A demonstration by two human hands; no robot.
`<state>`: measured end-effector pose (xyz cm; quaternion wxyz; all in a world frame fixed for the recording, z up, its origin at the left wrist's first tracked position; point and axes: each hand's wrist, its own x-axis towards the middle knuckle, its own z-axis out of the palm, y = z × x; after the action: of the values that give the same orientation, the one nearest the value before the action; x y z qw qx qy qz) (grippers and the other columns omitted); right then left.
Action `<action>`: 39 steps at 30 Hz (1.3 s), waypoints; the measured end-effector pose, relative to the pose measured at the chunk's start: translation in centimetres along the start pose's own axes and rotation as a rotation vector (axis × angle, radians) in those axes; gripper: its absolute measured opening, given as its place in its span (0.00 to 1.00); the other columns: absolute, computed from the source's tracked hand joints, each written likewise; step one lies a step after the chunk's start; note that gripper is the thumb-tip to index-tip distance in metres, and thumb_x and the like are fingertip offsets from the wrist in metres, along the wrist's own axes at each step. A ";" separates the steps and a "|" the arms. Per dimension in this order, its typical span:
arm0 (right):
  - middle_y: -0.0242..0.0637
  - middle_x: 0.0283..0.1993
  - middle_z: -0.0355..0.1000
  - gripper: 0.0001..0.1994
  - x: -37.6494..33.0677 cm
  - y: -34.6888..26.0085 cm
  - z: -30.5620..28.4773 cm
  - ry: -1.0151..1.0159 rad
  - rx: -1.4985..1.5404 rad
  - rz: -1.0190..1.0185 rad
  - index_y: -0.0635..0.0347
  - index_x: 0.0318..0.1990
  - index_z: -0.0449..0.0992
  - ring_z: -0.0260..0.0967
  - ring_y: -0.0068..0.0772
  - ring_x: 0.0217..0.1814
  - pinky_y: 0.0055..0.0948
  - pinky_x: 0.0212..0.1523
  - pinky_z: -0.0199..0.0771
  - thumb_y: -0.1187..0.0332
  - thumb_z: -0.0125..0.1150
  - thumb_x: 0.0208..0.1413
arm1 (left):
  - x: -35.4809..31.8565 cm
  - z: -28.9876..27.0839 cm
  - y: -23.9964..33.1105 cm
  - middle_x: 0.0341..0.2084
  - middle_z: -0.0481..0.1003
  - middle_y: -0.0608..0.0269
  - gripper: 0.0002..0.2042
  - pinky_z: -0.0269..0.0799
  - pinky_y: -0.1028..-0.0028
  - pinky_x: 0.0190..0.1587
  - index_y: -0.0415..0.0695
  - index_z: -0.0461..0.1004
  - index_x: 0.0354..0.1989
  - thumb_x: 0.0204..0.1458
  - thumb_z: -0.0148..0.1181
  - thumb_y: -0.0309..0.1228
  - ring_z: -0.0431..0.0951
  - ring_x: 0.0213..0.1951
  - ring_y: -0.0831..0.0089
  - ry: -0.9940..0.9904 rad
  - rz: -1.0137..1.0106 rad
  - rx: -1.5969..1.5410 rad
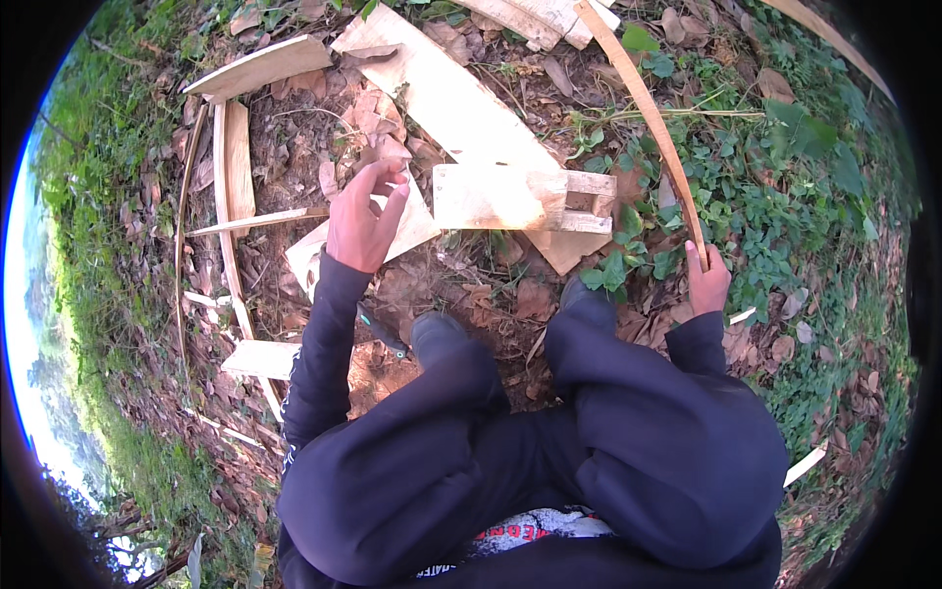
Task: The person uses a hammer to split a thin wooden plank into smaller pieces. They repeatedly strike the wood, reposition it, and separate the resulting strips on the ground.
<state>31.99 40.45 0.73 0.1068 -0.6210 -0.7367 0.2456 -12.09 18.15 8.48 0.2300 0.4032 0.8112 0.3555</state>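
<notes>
Head view, looking straight down on a crouching person in dark clothing; knees fill the lower middle of frame, ground is bare soil with dry leaves.

Right hand (707, 280): at about 3 o'clock from frame centre, fingers closed around the lower end of a long thin wooden strip (643, 103). The strip runs from the hand up toward 12 o'clock, slightly bowed, its far end reaching the wood pile at the top edge. Green ground plants (775, 187) lie beneath and to the right of it.

Left hand (363, 221): at about 10 o'clock from centre, raised above the ground, fingers loosely curled and partly spread, holding nothing. It hovers over a pale flat board (417, 231) lying on the soil; whether it touches is not clear.

Between the hands: a small notched wooden block assembly (520, 196), pale, lying flat at 12 o'clock from the knees. A wide plank (461, 103) extends from it diagonally toward 11 o'clock.

Left of frame, 9 to 11 o'clock: several narrow slats (234, 162) lying roughly parallel, one short board (260, 67) across the top of them, another short board (260, 358) near the left knee.

A dark-handled tool (381, 334) lies on the ground just beside the left forearm; type cannot be told.
</notes>
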 end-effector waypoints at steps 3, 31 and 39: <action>0.41 0.27 0.69 0.14 -0.4 0.1 0.1 0.020 0.037 -0.064 0.65 0.37 0.74 0.65 0.37 0.29 0.35 0.36 0.68 0.61 0.66 0.54 | 0.8 1.4 -0.8 0.38 0.77 0.60 0.16 0.70 0.77 0.32 0.40 0.72 0.50 0.53 0.61 0.28 0.78 0.35 0.72 0.130 0.236 0.282; 0.42 0.76 0.41 0.15 1.1 -14.1 8.1 -0.464 -0.098 -0.794 0.66 0.30 0.81 0.32 0.56 0.77 0.58 0.69 0.37 0.59 0.63 0.49 | -12.5 10.6 -3.6 0.26 0.75 0.60 0.06 0.70 0.74 0.33 0.37 0.76 0.38 0.55 0.60 0.27 0.74 0.27 0.74 -0.128 -0.239 -0.212; 0.42 0.75 0.41 0.18 0.7 -13.7 8.7 -0.417 -0.137 -0.765 0.70 0.35 0.78 0.30 0.56 0.77 0.61 0.68 0.37 0.60 0.63 0.47 | -12.5 10.7 -3.7 0.27 0.76 0.59 0.06 0.71 0.73 0.33 0.38 0.76 0.38 0.56 0.59 0.27 0.76 0.28 0.72 -0.148 -0.294 -0.253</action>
<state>16.06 37.68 -0.04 -0.0023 -0.2465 -0.9339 0.2589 0.28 10.50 -0.14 0.3871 0.2736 0.7911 0.3867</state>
